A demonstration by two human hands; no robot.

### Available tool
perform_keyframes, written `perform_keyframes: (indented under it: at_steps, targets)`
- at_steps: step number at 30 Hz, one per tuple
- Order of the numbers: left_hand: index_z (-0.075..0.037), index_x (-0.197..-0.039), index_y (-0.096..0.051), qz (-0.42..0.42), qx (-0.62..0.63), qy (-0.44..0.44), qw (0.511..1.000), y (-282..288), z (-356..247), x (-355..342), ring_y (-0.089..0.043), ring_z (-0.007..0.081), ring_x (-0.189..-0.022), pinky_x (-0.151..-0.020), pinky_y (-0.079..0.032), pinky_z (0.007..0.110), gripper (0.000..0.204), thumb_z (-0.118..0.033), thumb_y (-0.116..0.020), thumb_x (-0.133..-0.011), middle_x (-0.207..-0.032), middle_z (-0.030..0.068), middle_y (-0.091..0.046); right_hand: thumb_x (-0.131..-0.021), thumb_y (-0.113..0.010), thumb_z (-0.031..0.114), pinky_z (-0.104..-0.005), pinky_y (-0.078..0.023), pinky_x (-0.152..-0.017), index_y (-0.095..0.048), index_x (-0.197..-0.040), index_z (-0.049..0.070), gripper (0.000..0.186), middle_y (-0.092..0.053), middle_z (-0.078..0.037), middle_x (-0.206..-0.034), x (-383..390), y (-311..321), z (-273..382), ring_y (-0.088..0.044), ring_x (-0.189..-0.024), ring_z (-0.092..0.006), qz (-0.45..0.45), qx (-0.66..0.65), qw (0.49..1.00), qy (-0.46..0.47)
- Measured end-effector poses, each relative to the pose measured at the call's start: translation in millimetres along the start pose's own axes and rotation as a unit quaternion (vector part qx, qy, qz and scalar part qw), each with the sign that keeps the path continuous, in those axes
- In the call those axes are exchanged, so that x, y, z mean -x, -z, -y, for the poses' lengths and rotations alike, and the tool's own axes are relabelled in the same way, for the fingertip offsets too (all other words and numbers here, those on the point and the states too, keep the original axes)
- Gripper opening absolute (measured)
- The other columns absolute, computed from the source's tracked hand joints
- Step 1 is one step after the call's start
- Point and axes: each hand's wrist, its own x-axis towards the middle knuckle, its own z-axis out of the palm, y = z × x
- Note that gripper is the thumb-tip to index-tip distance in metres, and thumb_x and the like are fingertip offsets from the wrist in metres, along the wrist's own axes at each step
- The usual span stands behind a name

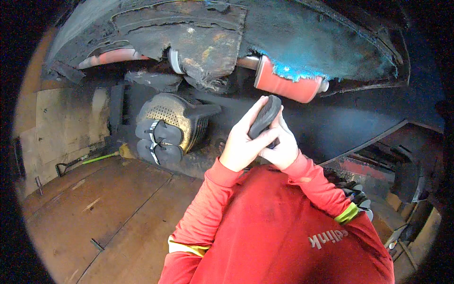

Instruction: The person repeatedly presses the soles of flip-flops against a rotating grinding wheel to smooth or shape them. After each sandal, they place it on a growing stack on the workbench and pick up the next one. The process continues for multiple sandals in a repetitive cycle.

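head view shows the left hand (pixel 239 147) and the right hand (pixel 286 146) both closed around one dark, sole-shaped piece (pixel 266 115), thumbs and fingers pressing it from either side. the piece is held up in front of the red shirt (pixel 283 217), just below the red roller (pixel 289 86) of the dark machine (pixel 208 42), and it looks apart from the roller rather than touching it. as far as one can judge, the work on this piece is somewhere in the middle: it is in hand and near the roller, not set down. whether its edge is finished or rough is too small and dark to tell, so what is left on it stays open. two dark sandals (pixel 160 144) with pale straps lie together on the perforated tan seat (pixel 168 111) to the left; they could be done or waiting, and nothing shows which. more dark and grey pieces (pixel 355 193) are gathered beyond the right sleeve (pixel 326 184), partly hidden, so there is probably more than this one piece to the batch, but its share done cannot be counted.
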Motion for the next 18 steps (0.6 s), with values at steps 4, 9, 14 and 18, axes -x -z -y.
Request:
perform_keyframes:
  at_steps: [4, 9, 14, 18]
  targets:
    - [0.005, -0.140, -0.055, -0.086, -0.214, 0.004, 0.973, -10, -25, -9, -0.066, 0.0175, -0.116, -0.099, -0.051, 0.030, 0.056, -0.017, -0.076, -0.092, -0.127, 0.0136, -0.070, -0.082, -0.079, 0.016, -0.0415, -0.040, -0.114, -0.043, -0.148, -0.003, 0.078, -0.042, -0.030, -0.153, 3, -10, 12, -0.043, -0.144, -0.0388, -0.005, -0.044, 0.998, -0.046]
    - [0.008, -0.126, -0.063, -0.102, -0.417, -0.014, 0.903, -11, -36, -21, -0.075, 0.0251, -0.101, -0.087, -0.057, 0.034, 0.050, -0.028, -0.074, -0.093, -0.109, 0.0217, -0.075, -0.081, -0.084, 0.023, -0.0387, -0.046, -0.108, -0.041, -0.149, -0.004, 0.086, -0.056, -0.021, -0.143, 1, -16, 14, -0.057, -0.131, -0.0301, 0.013, -0.264, 0.958, -0.113]
    - [0.004, -0.107, -0.069, -0.100, -0.472, -0.064, 0.874, -18, -20, -39, -0.072, 0.0407, -0.080, -0.068, -0.057, 0.046, 0.047, -0.041, -0.072, -0.092, -0.085, 0.0271, -0.070, -0.079, -0.086, 0.026, -0.0378, -0.046, -0.108, -0.039, -0.150, -0.005, 0.092, -0.054, -0.021, -0.146, -9, -2, -4, -0.057, -0.130, -0.0284, 0.028, -0.272, 0.952, -0.135]
    - [0.008, -0.116, -0.066, -0.144, -0.352, -0.035, 0.924, -25, -20, -34, -0.072, 0.0426, -0.083, -0.075, -0.058, 0.044, 0.052, -0.038, -0.071, -0.092, -0.092, 0.0274, -0.071, -0.080, -0.086, 0.023, -0.0371, -0.047, -0.107, -0.042, -0.148, -0.004, 0.086, -0.056, -0.019, -0.143, -10, 11, 3, -0.059, -0.128, -0.0267, 0.074, -0.168, 0.977, -0.111]
